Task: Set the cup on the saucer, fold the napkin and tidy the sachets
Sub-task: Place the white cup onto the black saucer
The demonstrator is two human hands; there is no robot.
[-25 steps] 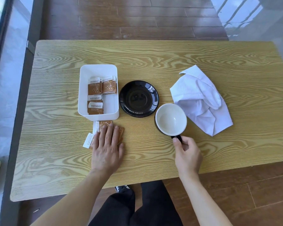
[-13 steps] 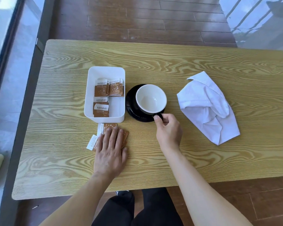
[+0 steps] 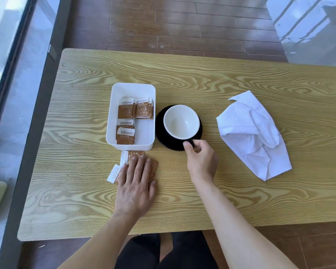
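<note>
One wooden table (image 3: 202,78) under everything: wide bare room along the far edge and into the far right corner, a narrower bare strip along the near edge, a dark window frame close off the left edge.

Toward the right edge, a white napkin (image 3: 248,133), crumpled and not yet folded, well apart from the crockery, with bare wood on every side for spreading flat.

Left of centre, a white tray (image 3: 132,90), holding several sachets (image 3: 125,111), with spare room at its far end. Just beside its right wall, a black saucer (image 3: 161,133).

Seated on that saucer now, upright and empty, the white cup (image 3: 180,121); a second ago on bare wood nearer the near edge, between saucer and napkin. By the look of it, first step all but done, only the letting go left.

Right hand (image 3: 201,162) clamped on the dark handle (image 3: 189,141) at the cup's near side, thumb and fingers curled round it.

Left hand (image 3: 136,187) flat, fingers straight and together, pressing the loose sachets (image 3: 113,172) to the wood just on the near side of the tray, as a second ago. From there into the tray, a short path with nothing between.
</note>
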